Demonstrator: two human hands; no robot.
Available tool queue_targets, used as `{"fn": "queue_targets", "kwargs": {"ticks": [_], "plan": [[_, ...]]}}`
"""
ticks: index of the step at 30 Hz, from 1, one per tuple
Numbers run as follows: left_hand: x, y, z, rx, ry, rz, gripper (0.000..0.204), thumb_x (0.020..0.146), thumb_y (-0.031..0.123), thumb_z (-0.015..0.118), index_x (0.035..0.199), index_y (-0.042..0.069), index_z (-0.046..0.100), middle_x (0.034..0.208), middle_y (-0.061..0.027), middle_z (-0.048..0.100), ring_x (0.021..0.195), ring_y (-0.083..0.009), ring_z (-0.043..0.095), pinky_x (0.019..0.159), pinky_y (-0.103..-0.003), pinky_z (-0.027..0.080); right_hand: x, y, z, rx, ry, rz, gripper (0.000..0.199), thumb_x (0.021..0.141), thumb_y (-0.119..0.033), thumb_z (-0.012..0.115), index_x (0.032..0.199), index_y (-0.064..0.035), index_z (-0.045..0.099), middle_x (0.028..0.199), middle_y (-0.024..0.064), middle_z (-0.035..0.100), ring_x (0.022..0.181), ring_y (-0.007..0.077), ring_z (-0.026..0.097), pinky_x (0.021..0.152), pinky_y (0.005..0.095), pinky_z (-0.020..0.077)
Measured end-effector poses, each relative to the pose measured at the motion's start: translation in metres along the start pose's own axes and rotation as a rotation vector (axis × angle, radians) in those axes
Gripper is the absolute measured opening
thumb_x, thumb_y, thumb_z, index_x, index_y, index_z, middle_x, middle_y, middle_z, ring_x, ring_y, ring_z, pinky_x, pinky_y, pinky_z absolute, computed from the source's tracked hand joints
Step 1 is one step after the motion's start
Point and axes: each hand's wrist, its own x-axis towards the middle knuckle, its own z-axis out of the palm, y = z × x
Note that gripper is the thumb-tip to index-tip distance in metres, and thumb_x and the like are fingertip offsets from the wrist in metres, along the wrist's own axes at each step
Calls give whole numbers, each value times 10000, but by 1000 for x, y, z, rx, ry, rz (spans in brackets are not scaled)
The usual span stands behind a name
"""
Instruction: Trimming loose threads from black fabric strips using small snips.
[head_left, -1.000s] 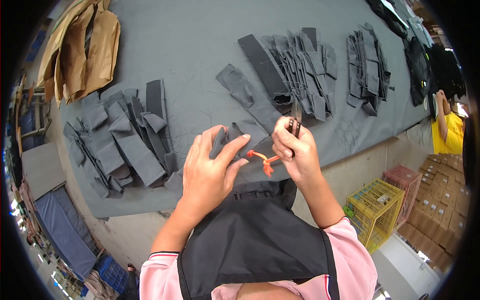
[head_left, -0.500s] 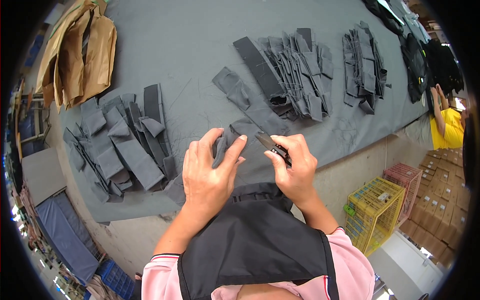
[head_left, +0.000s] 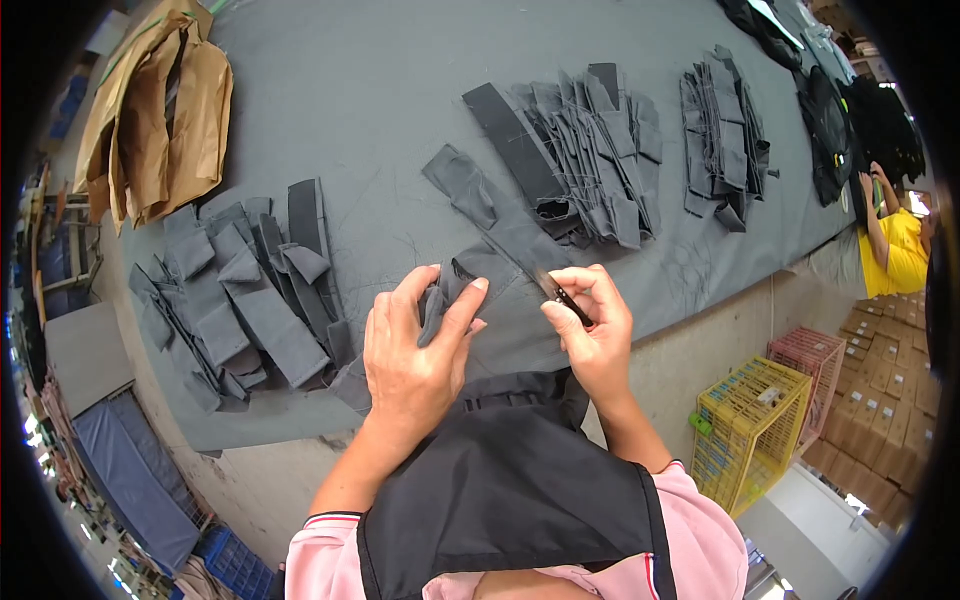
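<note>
My left hand (head_left: pixel 418 345) pinches a folded dark grey fabric strip (head_left: pixel 475 262) between thumb and fingers, near the table's front edge. Just to its right, my right hand (head_left: pixel 592 325) is closed around small black thread snips (head_left: pixel 562 294), whose blades point up and left toward the strip. Another grey fabric piece (head_left: pixel 505 218) stretches away from the strip toward the far side. Beyond it lies a pile of grey strips with loose threads (head_left: pixel 595 150). A second heap of folded pieces (head_left: pixel 245 300) sits left of my left hand.
The grey-covered table (head_left: pixel 340 90) bears another strip bundle (head_left: pixel 722 140) at the right and a brown paper bag (head_left: pixel 160 120) at the far left. Yellow (head_left: pixel 750 425) and pink (head_left: pixel 812 360) crates stand below its right edge. At far right, a person in yellow (head_left: pixel 893 250) is near stacked cartons (head_left: pixel 880 400).
The snips have turned slightly and shifted a little right, away from the left hand. My left hand keeps its pinch on the strip, almost unmoved.
</note>
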Motion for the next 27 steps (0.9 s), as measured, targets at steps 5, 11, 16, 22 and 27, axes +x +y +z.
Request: {"fn": "queue_targets", "kwargs": {"ticks": [5, 11, 16, 22, 27], "plan": [[-1, 1, -1, 3, 1, -3, 435, 636, 136, 716, 1060, 172, 624, 1069, -99, 486, 753, -222, 472, 639, -322, 414, 3, -1, -1, 166, -112, 154, 185, 781, -12, 626, 942, 38, 550, 837, 22, 512, 688, 63, 515, 620, 184, 417], [-1, 1, -2, -11, -11, -13, 432, 636, 138, 717, 1057, 167, 625, 1073, -98, 484, 754, -221, 473, 645, -322, 415, 1, 6, -2, 470, -111, 333, 170, 800, -14, 592, 960, 12, 542, 810, 22, 519, 541, 15, 451, 443, 168, 345], [1, 5, -6, -39, -80, -82, 429, 646, 122, 734, 1058, 146, 620, 1092, -153, 496, 918, -295, 524, 750, -363, 449, -6, 11, 6, -243, 106, -352, 280, 734, -36, 682, 984, -18, 555, 812, 58, 538, 531, 94, 498, 448, 221, 412], [1, 6, -6, -38, -68, -69, 432, 647, 121, 732, 1063, 145, 618, 1088, -156, 499, 912, -293, 524, 745, -362, 448, -4, 7, 12, -403, 101, -370, 270, 727, -26, 675, 974, -28, 566, 819, 84, 551, 547, 135, 531, 467, 247, 435], [0, 4, -4, -21, -51, -52, 439, 645, 120, 733, 1068, 146, 616, 1080, -158, 502, 898, -289, 525, 736, -360, 448, -5, 10, 10, -273, 56, -271, 235, 751, -13, 652, 966, -12, 556, 813, 62, 537, 609, 96, 525, 522, 216, 424]]}}
